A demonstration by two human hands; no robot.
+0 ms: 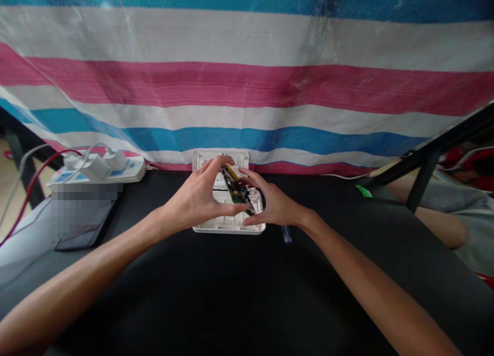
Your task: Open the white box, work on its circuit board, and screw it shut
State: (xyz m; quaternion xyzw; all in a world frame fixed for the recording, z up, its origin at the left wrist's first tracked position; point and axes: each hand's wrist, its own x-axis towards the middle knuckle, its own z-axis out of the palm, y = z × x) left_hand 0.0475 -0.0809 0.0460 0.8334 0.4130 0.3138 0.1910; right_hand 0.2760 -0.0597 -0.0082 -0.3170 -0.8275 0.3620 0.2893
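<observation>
Between my two hands a circuit board [238,190] is held tilted on edge, showing green along one side with yellow and dark parts on its face. My left hand [200,194] grips it with fingers at the top end and thumb near the lower end. On the other side, my right hand [272,199] has its fingers and thumb curled at the board's right edge. Below and behind the board lie white plastic casing halves: a shell [229,230] nearer me and a panel with a perforated grid [198,158] beyond it. My hands cover part of both.
A white power strip [135,170] with plugs and cables lies at the back left. Near it is a dark, partly blurred flat device [83,240]. A bluish clear tube-like item [286,234] and a green scrap [364,191] lie rightward. Another person's leg [440,227] shows at right.
</observation>
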